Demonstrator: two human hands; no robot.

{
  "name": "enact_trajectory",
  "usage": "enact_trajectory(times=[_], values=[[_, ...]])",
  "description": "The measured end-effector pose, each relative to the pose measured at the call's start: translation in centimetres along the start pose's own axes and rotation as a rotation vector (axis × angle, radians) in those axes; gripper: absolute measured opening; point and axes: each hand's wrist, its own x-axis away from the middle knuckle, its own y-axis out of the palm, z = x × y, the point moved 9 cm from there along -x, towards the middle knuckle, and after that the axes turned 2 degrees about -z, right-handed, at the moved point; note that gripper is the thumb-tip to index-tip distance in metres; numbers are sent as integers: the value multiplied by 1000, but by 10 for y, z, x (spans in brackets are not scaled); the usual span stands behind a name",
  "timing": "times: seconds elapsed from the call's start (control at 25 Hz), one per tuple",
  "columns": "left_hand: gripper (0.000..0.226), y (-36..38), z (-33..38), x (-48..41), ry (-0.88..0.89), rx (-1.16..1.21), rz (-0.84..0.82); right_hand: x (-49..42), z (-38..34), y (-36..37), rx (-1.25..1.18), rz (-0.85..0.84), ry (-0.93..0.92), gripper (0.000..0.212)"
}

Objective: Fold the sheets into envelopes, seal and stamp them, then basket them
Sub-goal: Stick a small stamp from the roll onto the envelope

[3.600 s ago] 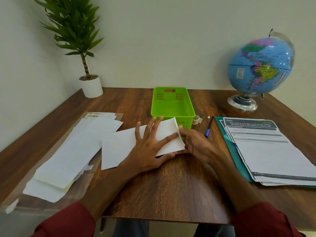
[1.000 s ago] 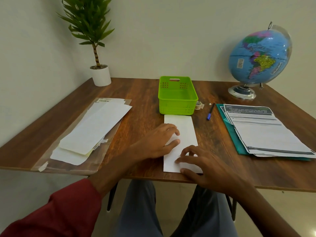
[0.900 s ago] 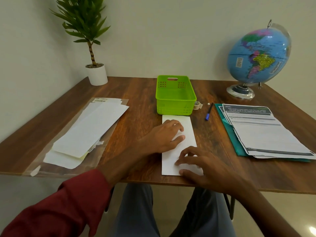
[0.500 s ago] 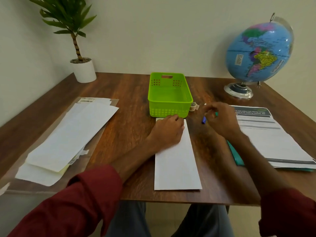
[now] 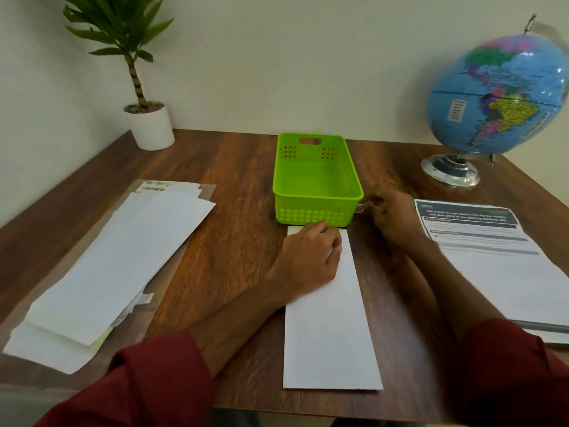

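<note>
I see one folded envelope [image 5: 331,318] flat on the tabletop [image 5: 240,241], my left hand [image 5: 308,257] pressing its far end with loosely curled fingers. My right hand [image 5: 392,217] pinches the tape roll [image 5: 363,205] beside the empty basket [image 5: 317,208]. Sealing, stamping and basketing remain.

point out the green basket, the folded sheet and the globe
green basket [image 5: 314,212], head view, on its near perforated wall
folded sheet [image 5: 329,328], head view, on the bare white middle below the left hand
globe [image 5: 492,97], head view, on the blue sphere
</note>
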Motion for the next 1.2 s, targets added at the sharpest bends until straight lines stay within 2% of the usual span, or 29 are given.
enact_trajectory(times=[0.24, 0.52, 0.64, 0.76, 0.96, 1.12, 1.2], values=[[11, 2, -1, 0, -9, 31, -12, -2, 2, 2, 6, 18, -56, 20], [9, -2, 0, 1, -9, 34, 5, 0, -11, 0, 71, 7, -241, 19], [9, -2, 0, 2, -7, 32, 6, -1, -2, 1, 145, 15, -220, 16], [8, -3, 1, 2, -10, 29, 7, -3, 12, 8, 178, -15, -197, 22], [8, -4, 1, 1, -6, 35, 8, 2, 17, 5, 112, 12, -114, 24], [8, -3, 0, 1, -14, 44, -1, 7, 0, -12, -27, 85, -205, 25], [9, -2, -1, 1, -18, 45, -10, 5, -1, -14, -99, 55, -163, 31]])
